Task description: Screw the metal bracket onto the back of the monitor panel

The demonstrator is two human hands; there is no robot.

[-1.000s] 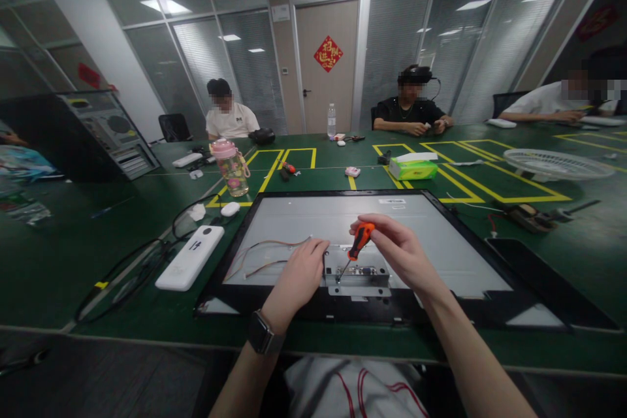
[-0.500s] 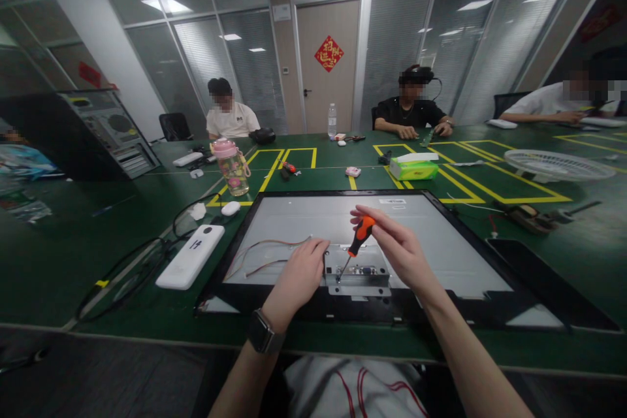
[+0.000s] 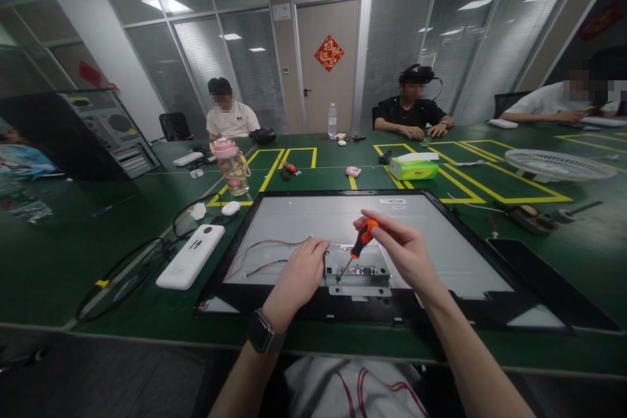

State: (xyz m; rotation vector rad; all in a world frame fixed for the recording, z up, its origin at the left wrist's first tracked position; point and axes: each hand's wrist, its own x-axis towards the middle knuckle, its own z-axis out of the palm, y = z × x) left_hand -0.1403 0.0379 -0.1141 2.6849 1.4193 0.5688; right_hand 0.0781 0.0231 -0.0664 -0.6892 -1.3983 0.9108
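Observation:
A flat display panel (image 3: 294,215) with a black frame lies back side up in front of me. Near its lower edge sits a metal bracket (image 3: 360,289) with a row of ports. My right hand (image 3: 404,245) is closed on the orange and black handle of a screwdriver (image 3: 364,236), which leans with its tip down at the left part of the bracket. My left hand (image 3: 301,272), a watch on its wrist, is closed at the bracket's left end, its fingertips against the metal. Thin cables (image 3: 267,243) run out left of that hand.
To the left are a white power bank (image 3: 191,257), a looped black cable (image 3: 120,277) and a pink-lidded bottle (image 3: 230,166). A tissue pack (image 3: 414,167) stands beyond the panel. At the right lies a long black slab (image 3: 548,281). Other people sit across the table.
My right hand and the screwdriver handle have shifted slightly to the right and down, and the fingers have curled more. The tip stays at the same spot. My left hand has hardly moved.

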